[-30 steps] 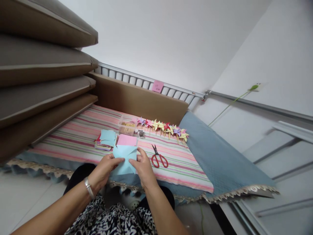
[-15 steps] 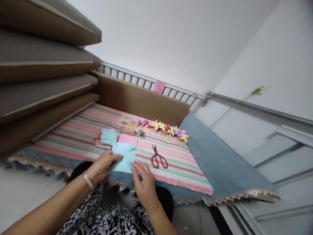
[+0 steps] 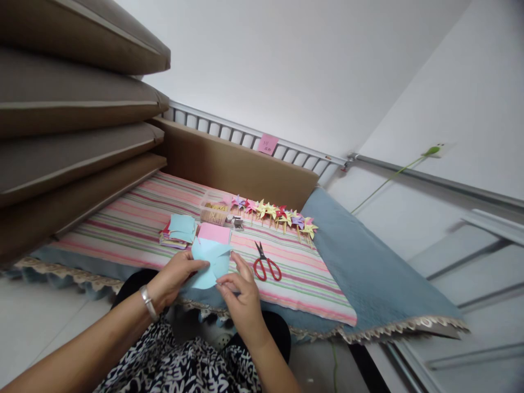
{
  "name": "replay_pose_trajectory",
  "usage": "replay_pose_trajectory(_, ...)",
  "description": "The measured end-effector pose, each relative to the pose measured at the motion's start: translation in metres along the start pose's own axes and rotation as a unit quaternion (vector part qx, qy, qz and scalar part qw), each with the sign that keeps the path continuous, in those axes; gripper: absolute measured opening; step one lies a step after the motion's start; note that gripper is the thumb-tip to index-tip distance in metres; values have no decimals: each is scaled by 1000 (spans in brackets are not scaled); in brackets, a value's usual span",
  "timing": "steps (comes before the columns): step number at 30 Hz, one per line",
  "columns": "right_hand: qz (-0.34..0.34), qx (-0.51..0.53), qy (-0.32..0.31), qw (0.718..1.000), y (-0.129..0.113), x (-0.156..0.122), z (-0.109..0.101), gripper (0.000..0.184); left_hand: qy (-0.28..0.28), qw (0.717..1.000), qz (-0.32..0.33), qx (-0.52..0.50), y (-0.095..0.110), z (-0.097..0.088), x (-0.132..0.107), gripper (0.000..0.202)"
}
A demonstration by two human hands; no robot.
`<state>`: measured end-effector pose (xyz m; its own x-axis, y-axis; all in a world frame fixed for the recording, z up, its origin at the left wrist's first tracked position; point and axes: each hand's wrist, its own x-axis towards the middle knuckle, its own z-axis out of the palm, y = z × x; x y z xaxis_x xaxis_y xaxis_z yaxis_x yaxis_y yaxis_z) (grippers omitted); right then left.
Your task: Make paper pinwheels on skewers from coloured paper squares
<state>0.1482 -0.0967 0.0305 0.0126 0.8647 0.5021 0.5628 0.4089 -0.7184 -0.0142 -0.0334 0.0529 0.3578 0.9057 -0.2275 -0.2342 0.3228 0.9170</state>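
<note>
A light blue paper square [image 3: 210, 254], slit from its corners, is held up over the front of the striped cloth. My left hand [image 3: 178, 275], with a silver bracelet at the wrist, grips it from the left with the thumb on top. At its lower right side, my right hand [image 3: 239, 289] pinches the paper between thumb and fingers. Part of the paper curves upward there. Red-handled scissors [image 3: 267, 265] lie to the right of my hands. Just behind the blue paper are pink paper squares [image 3: 214, 233].
A stack of coloured paper [image 3: 180, 232] lies at the left, blue on top. Behind stand a clear box [image 3: 214, 210] of sticks and a small metal-looking item [image 3: 237, 222]. Several paper pinwheels [image 3: 278, 215] line the cardboard panel [image 3: 237, 164]. Brown cushions [image 3: 77, 103] rise at the left.
My right hand has shifted along the paper's right side, its fingers now more curled. A flap of the blue paper has bent up and inward. My left hand keeps its grip.
</note>
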Motion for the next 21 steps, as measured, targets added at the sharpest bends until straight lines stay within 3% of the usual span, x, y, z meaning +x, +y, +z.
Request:
replay_pose_trajectory(3,78,59,6,995,0,5,5,9,-2,1000,-5,24,-4,0,0,25)
replay_pose_trajectory(5,94,69,14,993,-2,9,9,9,-6,999,-6,34,-8,0,1,24)
replay_pose_trajectory(11,71,6,27,997,-12,16,12,7,-38,997,4,62,-11,1,0,24)
replay_pose_trajectory(21,13,-76,26,997,-16,15,10,10,-20,994,11,103,-11,1,1,24)
